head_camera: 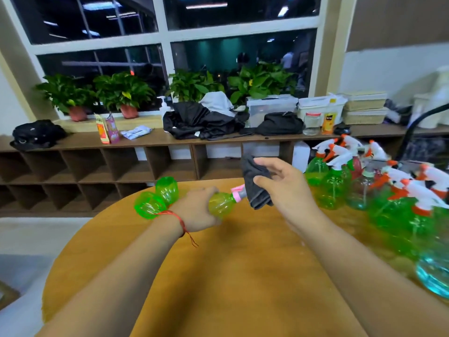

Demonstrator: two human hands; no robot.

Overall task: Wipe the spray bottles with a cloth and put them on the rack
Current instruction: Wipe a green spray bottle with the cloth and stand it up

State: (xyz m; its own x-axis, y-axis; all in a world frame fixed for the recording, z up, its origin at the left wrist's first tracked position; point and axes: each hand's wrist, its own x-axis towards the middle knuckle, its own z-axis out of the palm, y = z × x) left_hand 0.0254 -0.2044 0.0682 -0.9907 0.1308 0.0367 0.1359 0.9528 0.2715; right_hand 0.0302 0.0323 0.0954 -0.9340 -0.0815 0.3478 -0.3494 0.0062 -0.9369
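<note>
**Spray bottle [222, 203] gets its wipe above the table**

Your round wooden table [230, 276] is the biggest thing here, and there is one of it. On its right side stands a crowd of bottles [340, 183]. Most are green, a few are blue, and they have white and orange tops. They are packed close and look blurry, so I cannot count them well, but there are more than six. Behind your left wrist lie two green bottles [167, 188] on their sides, touching each other. I cannot tell if those two are wiped.

You hold one spray bottle, a yellow-green one, sideways in the air above the table. Your left hand [196, 210] grips its fat belly with the fingers curled round it. Its pink top [237, 192] points at your right hand [284, 186]. That hand pinches one dark cloth [257, 183] between thumb and fingers, and the cloth touches the pink top.

To wipe well, I think you should grip firmly with the left hand and turn the bottle a little at a time. That way the cloth meets every side. Rub the top and neck first, then slide down the belly. Shift your left fingers so no spot hides under them. Take care not to press the sprayer, as it may squirt.
</note>
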